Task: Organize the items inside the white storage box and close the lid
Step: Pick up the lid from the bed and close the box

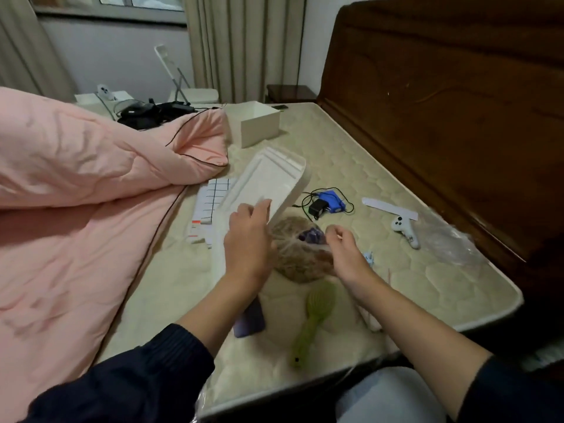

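Gripping the near edge of a white lid (268, 181), a person's left hand (248, 239) holds it tilted up off the mattress (396, 166), fingers (262, 209) curled over the rim while the thumb side is hidden behind the hand. The right hand (345, 248) hangs just beside it with fingers loosely curled toward the thumb, apparently holding nothing, though motion blur leaves that uncertain. Under the raised lid sits a brown, netted bundle (293, 254) with something purple (311, 236) on top; the walls of the storage box cannot be made out around it. A green hairbrush (311, 319) lies near the bed's front edge, a purple phone (250, 322) partly under the left wrist. Beyond the lid rest a blue device with a black charger and cord (326, 204), a white controller (404, 230), a white paper strip (389, 208) and a gridded carton (210, 203). A small open white box (259, 125) stands farther back, beside a pink quilt (76, 193).
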{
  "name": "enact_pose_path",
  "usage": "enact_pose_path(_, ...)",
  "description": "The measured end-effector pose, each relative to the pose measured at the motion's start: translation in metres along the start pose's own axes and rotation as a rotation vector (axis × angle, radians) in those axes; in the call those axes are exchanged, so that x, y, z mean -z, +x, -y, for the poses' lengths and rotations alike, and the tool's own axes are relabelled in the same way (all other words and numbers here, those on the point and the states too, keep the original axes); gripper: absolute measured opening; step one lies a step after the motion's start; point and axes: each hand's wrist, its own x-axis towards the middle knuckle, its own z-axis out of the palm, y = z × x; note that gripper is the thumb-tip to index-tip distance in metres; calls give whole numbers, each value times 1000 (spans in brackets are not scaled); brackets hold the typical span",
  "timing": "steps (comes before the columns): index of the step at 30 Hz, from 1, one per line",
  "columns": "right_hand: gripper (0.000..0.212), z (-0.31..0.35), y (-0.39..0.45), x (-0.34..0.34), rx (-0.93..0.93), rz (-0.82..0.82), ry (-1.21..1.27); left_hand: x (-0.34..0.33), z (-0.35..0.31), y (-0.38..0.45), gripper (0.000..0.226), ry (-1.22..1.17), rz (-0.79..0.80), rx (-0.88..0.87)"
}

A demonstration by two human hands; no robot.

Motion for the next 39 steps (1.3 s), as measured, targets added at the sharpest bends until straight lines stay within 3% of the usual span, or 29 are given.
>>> enact_pose_path(3, 59, 23, 2, 29, 46, -76, 143, 25, -54, 15, 50, -358, -140, -95)
enact_pose_path(6, 64, 38, -4, 71, 13, -136, 287, 44, -112, 18, 28, -757, -153, -143)
enact_pose_path(8, 69, 43, -13, 103, 32, -221, 286, 52, -147, 19, 14, -1122, -90, -10)
enact_pose_path(10, 75, 45, -25, 140, 22, -343, 330, 51, -176, 24, 11, -1456, 27, 233)
enact_pose_path(13, 86, 41, -50, 211, 8, -507, 532, 35, -215, 25, 30, -1706, 251, 469)
enact_pose_path(18, 70, 25, -134, 335, 91, -913, 703, 5, -274, -6, 37, -1674, 706, 452)
enact_pose_path(23, 59, -21, -250, 421, 42, -1369, 467, -34, -330, -35, 39, -1642, 1152, 356)
enact_pose_path(26, 41, -52, -318, 455, -165, -1450, 255, -54, -373, -65, 38, -1564, 1323, 341)
enact_pose_path(29, 62, -79, -375, 476, -417, -1476, 60, -74, -418, -103, 30, -1473, 1488, 306)
enact_pose_path(32, 78, -104, -424, 489, -510, -1525, -63, -93, -459, -141, 28, -1344, 1654, 252)
enact_pose_path(34, 81, -123, -453, 495, -551, -1573, -66, -104, -484, -166, 35, -1255, 1695, 187)
enact_pose_path(39, 71, -177, -508, 502, -747, -1622, 62, -145, -528, -219, 23, -982, 1392, -109)
